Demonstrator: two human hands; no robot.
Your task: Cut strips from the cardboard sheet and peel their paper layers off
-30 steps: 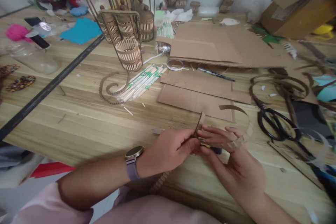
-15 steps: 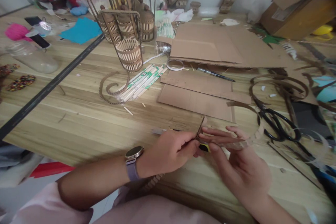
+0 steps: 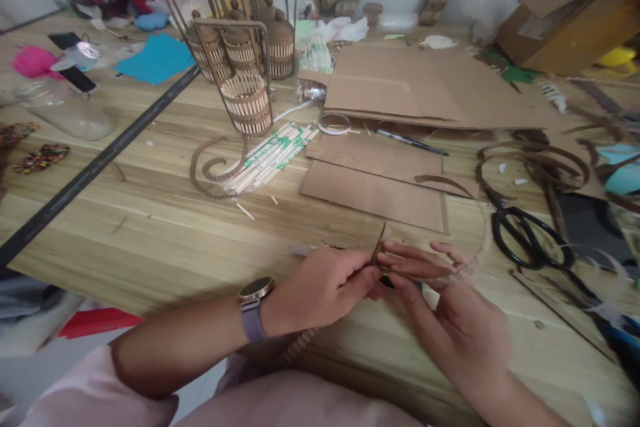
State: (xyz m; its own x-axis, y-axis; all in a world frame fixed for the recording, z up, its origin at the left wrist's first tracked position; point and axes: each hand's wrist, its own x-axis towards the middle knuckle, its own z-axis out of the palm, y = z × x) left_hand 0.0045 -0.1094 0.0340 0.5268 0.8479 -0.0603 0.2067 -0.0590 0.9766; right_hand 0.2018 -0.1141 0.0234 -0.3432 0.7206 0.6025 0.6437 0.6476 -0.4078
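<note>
My left hand (image 3: 325, 285), wearing a round watch (image 3: 256, 288) on a mauve band, pinches a narrow corrugated cardboard strip (image 3: 381, 240). One short end of the strip stands up above the fingertips. My right hand (image 3: 460, 320) has its thumb and stretched fingers on the same strip just to the right. From there the strip curls up and away in a thin loop. Under the left hand a utility knife (image 3: 301, 250) lies partly hidden on the table. Another strip, ridged, shows below my left wrist.
Black scissors (image 3: 533, 240) and curled strips lie at right. Ahead are cardboard pieces (image 3: 375, 193), a pen (image 3: 411, 141), a roll of tape (image 3: 334, 123) and wrapped sticks (image 3: 270, 157). Lidded cardboard-and-stick baskets (image 3: 245, 103) with tall handles stand behind, with a cardboard box (image 3: 565, 20) at far right.
My right hand has shifted slightly left, its thumb closer to my left fingertips. The loop of the strip has swung, its free end further left over the cardboard. The left hand has barely moved.
</note>
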